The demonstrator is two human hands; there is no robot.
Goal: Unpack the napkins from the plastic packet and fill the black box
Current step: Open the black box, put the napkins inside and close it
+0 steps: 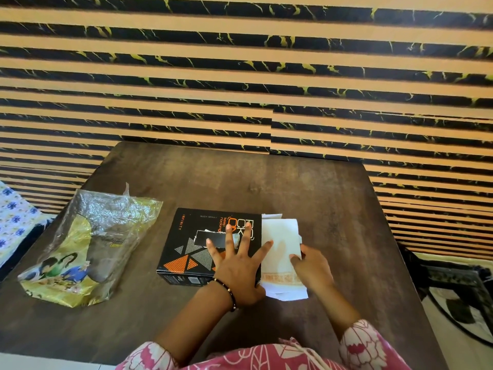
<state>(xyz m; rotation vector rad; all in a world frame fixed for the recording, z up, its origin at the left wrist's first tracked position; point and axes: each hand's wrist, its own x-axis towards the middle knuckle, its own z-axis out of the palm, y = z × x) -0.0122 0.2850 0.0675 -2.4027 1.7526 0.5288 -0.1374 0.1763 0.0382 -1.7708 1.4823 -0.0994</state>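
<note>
Two hands at a black box (192, 244) on the brown table (293, 188).
Left hand (237, 265) lies flat, fingers spread, pressing the box top; right hand (312, 265) pinches the white napkins (280, 236) jutting from the box's 3 o'clock end. At 9 o'clock, well apart, lies the crumpled plastic packet (88, 244).

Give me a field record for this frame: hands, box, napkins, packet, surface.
left hand: fingers spread flat, pressing on the box top
right hand: holds the napkins' right edge
box: black, mid-table, slot in its top
napkins: white stack against the box's right side, seemingly at its open end
packet: crumpled, left of the box, apart from it, looks emptied
table: dark wood
</note>
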